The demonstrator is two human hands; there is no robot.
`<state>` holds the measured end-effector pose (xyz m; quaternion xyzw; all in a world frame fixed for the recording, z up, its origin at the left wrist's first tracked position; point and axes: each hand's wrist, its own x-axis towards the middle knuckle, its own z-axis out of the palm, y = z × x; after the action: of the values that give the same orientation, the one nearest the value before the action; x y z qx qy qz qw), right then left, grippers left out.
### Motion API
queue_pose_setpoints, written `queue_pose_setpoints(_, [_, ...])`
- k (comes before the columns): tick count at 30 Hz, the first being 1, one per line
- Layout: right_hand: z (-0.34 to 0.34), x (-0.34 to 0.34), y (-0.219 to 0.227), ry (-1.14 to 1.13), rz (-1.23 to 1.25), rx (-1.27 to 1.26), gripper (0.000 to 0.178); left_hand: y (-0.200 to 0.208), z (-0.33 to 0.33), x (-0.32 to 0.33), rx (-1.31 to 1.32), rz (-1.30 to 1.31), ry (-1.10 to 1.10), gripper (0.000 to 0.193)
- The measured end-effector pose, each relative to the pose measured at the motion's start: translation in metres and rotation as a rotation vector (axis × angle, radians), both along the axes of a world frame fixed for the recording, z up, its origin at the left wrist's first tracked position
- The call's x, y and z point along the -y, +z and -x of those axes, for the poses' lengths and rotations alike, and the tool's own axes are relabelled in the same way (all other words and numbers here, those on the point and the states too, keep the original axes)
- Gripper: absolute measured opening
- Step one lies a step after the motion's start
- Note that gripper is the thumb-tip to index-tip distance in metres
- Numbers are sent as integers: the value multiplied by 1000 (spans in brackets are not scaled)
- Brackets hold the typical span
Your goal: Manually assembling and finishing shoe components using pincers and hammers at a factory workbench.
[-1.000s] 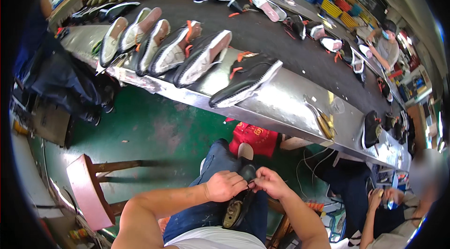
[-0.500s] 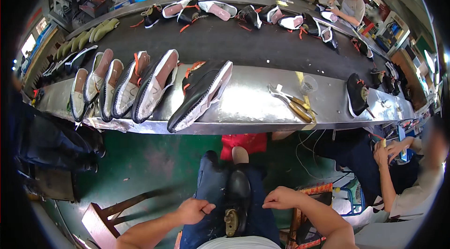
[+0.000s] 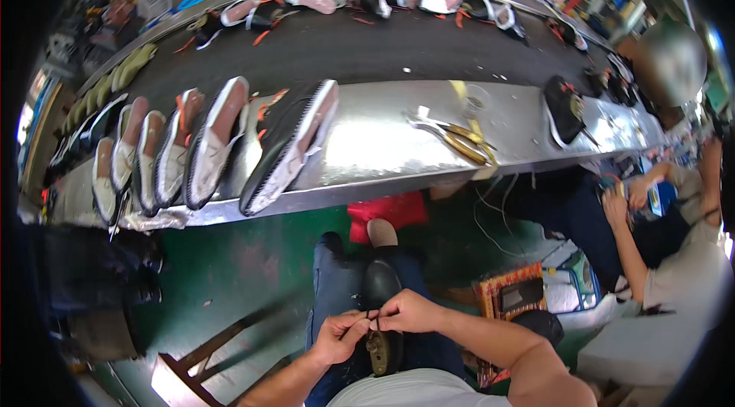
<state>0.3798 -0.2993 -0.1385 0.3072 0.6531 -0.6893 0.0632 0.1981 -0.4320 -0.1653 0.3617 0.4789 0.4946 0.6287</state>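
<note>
Between my thighs lies a black shoe [image 3: 381,284], its rounded toe pointing away from me. At its near end shows a brass-coloured metal last plate [image 3: 378,352]. Just above the shoe, my left hand [image 3: 342,336] and my right hand [image 3: 406,312] meet, both closed with thumbs and fingers pinched. A thin dark strand shows at the fingertips of both; its full run is hidden by the fingers and lost against the black shoe.
On the metal bench ahead lie several unfinished shoes [image 3: 210,150], pliers [image 3: 452,137], a clear cup [image 3: 475,103] and another black shoe [image 3: 565,112]. A wooden stool [image 3: 180,380] stands left. People work at the right, including a seated one with busy hands [image 3: 624,200].
My hands have come inward from either side of the shoe and now meet above it. The view has shifted, and another person's head has come into sight at the upper right.
</note>
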Motion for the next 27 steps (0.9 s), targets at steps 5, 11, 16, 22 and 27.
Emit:
queue_pose_setpoints(5, [-5,3,-12,-65,177,-30,27,12,-9,-12,-876,-580,12,20])
queue_pose_setpoints(11, [-10,20,-24,-292,341,-123,20,37,-8,-18,-1045,-548,-188,37])
queue_pose_setpoints(16, [-20,9,-18,-41,265,-128,22,22,9,-30,-621,-363,-294,51])
queue_pose_setpoints(22, [-16,-2,-23,103,230,-78,20,8,5,-46,-547,-285,-255,20])
queue_pose_setpoints(27, [-17,-11,-7,202,184,-16,19,22,1,-57,-711,-446,-343,14])
